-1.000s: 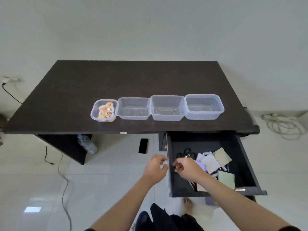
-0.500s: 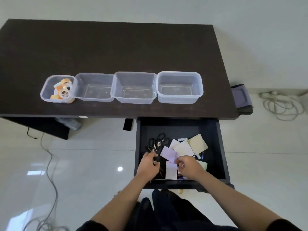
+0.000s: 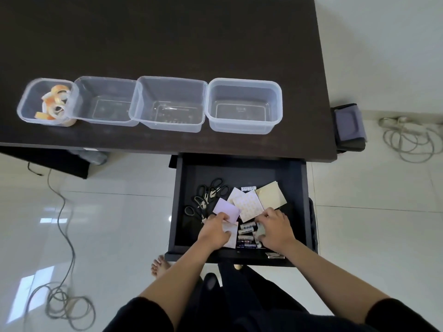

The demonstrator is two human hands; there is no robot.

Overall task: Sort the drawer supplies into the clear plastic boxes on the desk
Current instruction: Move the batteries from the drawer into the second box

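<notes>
Left hand (image 3: pixel 214 230) pinching purple note (image 3: pixel 226 210), right hand (image 3: pixel 275 230) curled among batteries (image 3: pixel 247 232), drawer (image 3: pixel 302 200) walls near.

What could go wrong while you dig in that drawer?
The scissors lie right beside the left hand, so fingers might get poked. The right hand is among loose batteries, which might roll away out of sight. The paper pads overlap, so grabbing one may drag others along.

Surface (image 3: pixel 167 39) dark brown. Boxes (image 3: pixel 244 105) clear; orange-and-white tape rolls (image 3: pixel 54 104) in one. Drawer (image 3: pixel 239 173) black: black-handled scissors (image 3: pixel 211 190), lilac notepad (image 3: pixel 226 209), pale yellow pad (image 3: pixel 272 195), white sheet (image 3: pixel 248 206) with yellowish dots.
</notes>
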